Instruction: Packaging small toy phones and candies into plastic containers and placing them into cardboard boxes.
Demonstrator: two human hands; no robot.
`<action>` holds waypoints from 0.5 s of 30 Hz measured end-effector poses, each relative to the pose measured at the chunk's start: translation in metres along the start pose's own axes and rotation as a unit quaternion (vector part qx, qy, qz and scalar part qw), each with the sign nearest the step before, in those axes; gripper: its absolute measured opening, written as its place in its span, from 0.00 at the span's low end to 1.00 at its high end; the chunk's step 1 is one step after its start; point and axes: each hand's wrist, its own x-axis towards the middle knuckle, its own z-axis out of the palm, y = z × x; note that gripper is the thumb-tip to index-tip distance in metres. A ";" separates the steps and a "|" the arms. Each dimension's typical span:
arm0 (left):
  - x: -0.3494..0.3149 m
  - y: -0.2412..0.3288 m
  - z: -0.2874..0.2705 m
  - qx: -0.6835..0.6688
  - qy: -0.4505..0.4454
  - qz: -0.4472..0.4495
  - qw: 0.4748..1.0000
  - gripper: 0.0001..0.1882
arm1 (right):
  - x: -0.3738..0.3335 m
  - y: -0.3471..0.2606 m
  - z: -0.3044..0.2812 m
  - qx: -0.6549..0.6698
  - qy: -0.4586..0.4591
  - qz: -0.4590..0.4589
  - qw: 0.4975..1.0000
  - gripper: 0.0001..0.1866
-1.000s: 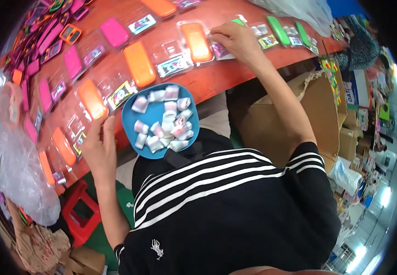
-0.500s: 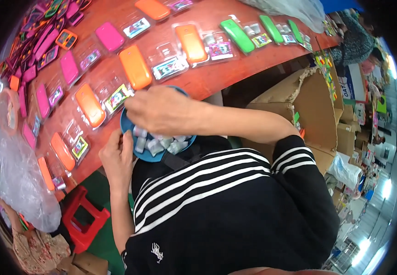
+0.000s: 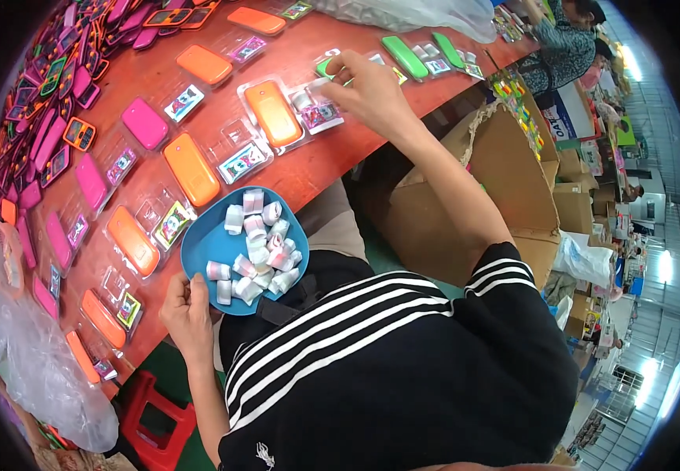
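Against its left rim, my left hand (image 3: 186,308) grips a blue plastic bowl (image 3: 206,228), thumb over the edge. In the bowl lie several small rolls (image 3: 255,228) in white wrapping with pinkish marks. My right hand (image 3: 367,93) is stretched over the table beside an orange toy phone (image 3: 273,114) in a clear plastic tray. Its fingers are bent together on what looks like another small wrapped roll (image 3: 319,88), blurred. A roll (image 3: 301,100) sits in that tray above a colourful printed card (image 3: 322,116). Behind my hand a green toy phone is partly hidden.
Rows of clear trays with orange, pink and green toy phones (image 3: 404,56) cover the red table (image 3: 277,47). A heap of toy phones (image 3: 49,86) lies far left. Plastic bags (image 3: 38,353) are at the left; a cardboard box (image 3: 504,165) stands right, a red stool (image 3: 155,424) below.
My right hand has left the bowl and reached up and right to the orange phone's tray. The bowl's rolls now show. The view has shifted, with the trays appearing further left.
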 end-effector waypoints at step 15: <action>0.004 0.005 0.011 -0.148 -0.032 -0.081 0.985 0.10 | 0.000 0.025 0.017 -0.228 0.037 -0.125 0.965 0.09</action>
